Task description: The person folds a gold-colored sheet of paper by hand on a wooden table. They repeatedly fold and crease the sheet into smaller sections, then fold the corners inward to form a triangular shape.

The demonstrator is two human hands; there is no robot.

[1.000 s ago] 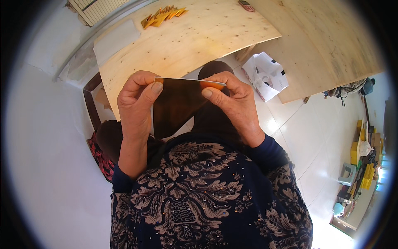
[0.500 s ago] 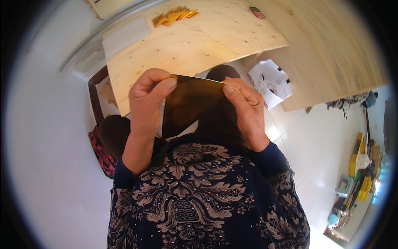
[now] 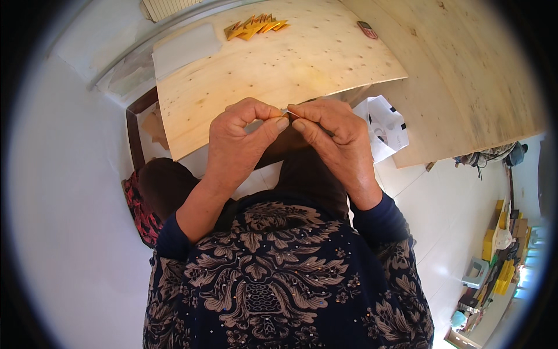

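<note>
My left hand (image 3: 238, 136) and my right hand (image 3: 337, 136) meet over my lap, close to the table's front edge. Both are closed, thumb against forefinger, pinching the upper edge of a thin dark brown, glossy sheet (image 3: 282, 146). Below the fingertips the sheet hangs down, mostly hidden by the hands and hard to tell from my dark trousers. A small gold bit of it shows at the left fingertips. Farther back on the wooden table (image 3: 267, 75) lies a pile of folded gold pieces (image 3: 256, 26).
A pale flat sheet (image 3: 189, 49) covers the table's left corner. A red phone (image 3: 367, 30) lies at the back right. Beside the table's front edge stands a white paper bag (image 3: 381, 131). Another wooden board (image 3: 465, 87) spans the right. Stools and boxes line the far right wall.
My hands have come together from a wide grip, so the sheet's upper edge no longer stretches between them. The view has shifted slightly.
</note>
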